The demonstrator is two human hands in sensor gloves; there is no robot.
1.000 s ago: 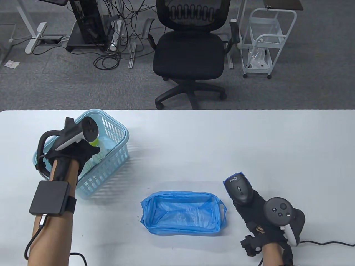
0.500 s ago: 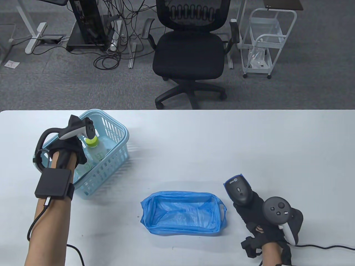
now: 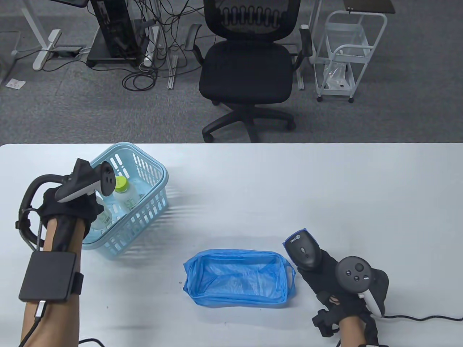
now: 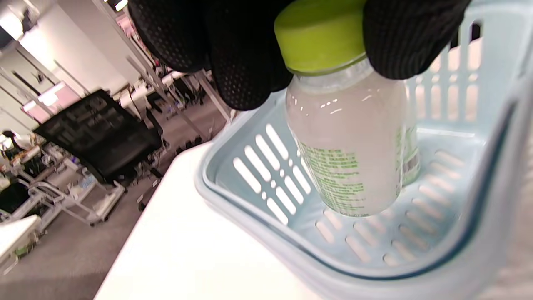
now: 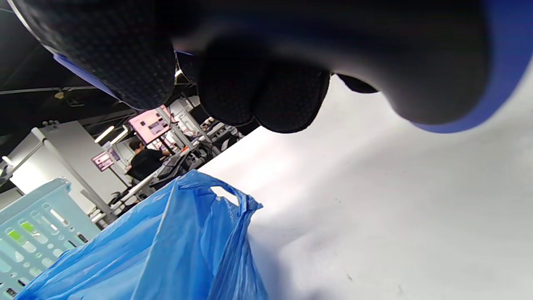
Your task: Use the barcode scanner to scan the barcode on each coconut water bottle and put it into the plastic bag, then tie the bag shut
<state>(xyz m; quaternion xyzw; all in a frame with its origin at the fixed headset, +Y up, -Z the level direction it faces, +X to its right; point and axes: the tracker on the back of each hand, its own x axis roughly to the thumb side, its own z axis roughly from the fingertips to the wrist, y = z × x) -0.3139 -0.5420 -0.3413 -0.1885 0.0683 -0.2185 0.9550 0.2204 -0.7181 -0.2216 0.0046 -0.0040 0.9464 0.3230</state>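
Gripping a coconut water bottle (image 4: 347,146) by its green cap, the left hand (image 3: 72,209) holds it inside the pale blue basket (image 3: 152,208), the base just above the slotted floor. A second bottle (image 3: 124,195) stands beside it in the basket. Right of the basket, well apart, the blue plastic bag (image 3: 238,278) lies mouth-open on bare table (image 3: 289,188). Just right of the bag, the right hand (image 3: 336,285) is wrapped around the barcode scanner (image 3: 302,249), near the table's front edge.

Scanner (image 3: 303,250) handle hidden in right hand (image 3: 334,285), bottle (image 4: 347,141) label text too blurred to read
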